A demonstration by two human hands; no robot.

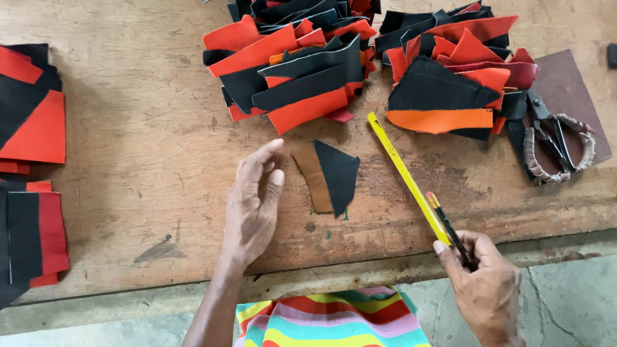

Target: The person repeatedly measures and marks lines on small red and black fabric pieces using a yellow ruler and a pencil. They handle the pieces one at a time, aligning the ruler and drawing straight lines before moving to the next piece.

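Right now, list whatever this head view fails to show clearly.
- Pencil: lower end hidden inside the right hand.
- Yellow ruler: near end covered by the same hand.
- Scissors: blade tips tucked under the fabric pile.
- Left stacks: cut off by the frame edge.

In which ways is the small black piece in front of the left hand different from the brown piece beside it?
The black piece is roughly triangular and wide at the top; the brown piece is a narrow strip. The black piece lies partly over the brown piece's right edge, so the brown one is underneath. The brown piece is nearer the left hand, which touches neither. Both lie flat on the wooden table.
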